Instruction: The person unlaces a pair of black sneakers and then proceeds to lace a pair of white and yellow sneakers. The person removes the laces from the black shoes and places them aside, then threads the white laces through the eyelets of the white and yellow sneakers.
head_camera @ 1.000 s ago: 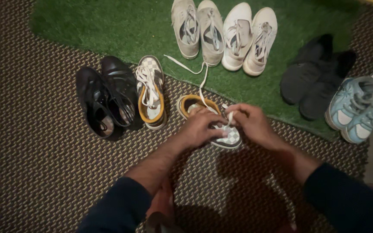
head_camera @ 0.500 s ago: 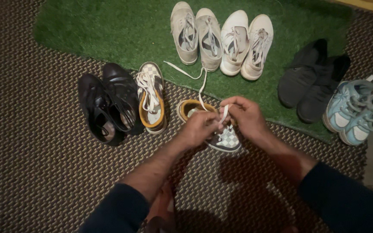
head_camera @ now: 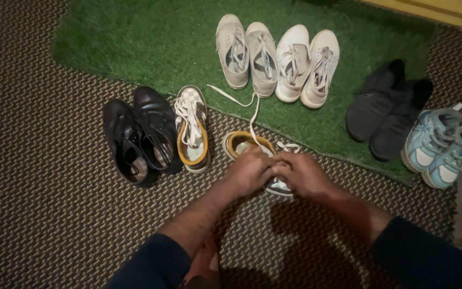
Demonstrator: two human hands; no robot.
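A checkered sneaker [head_camera: 241, 143] with a mustard-yellow collar lies on the patterned carpet in front of me, toe toward me. My left hand [head_camera: 251, 170] and my right hand [head_camera: 301, 172] press together over its front, fingers closed around the white shoelace [head_camera: 253, 109]. One loose end of the lace trails away onto the green mat. The matching checkered sneaker [head_camera: 191, 127] stands to the left, laces loose. The toe of the worked shoe is mostly hidden under my hands.
A pair of black shoes [head_camera: 137, 134] sits left of the checkered pair. On the green turf mat [head_camera: 135, 43] stand grey sneakers [head_camera: 246, 51], white sneakers [head_camera: 307, 60] and black slip-ons [head_camera: 386, 109]. Light-blue sneakers [head_camera: 445, 144] lie at the right.
My right hand came down from holding the lace raised and now meets my left hand low over the shoe's front. The view shifted slightly downward.
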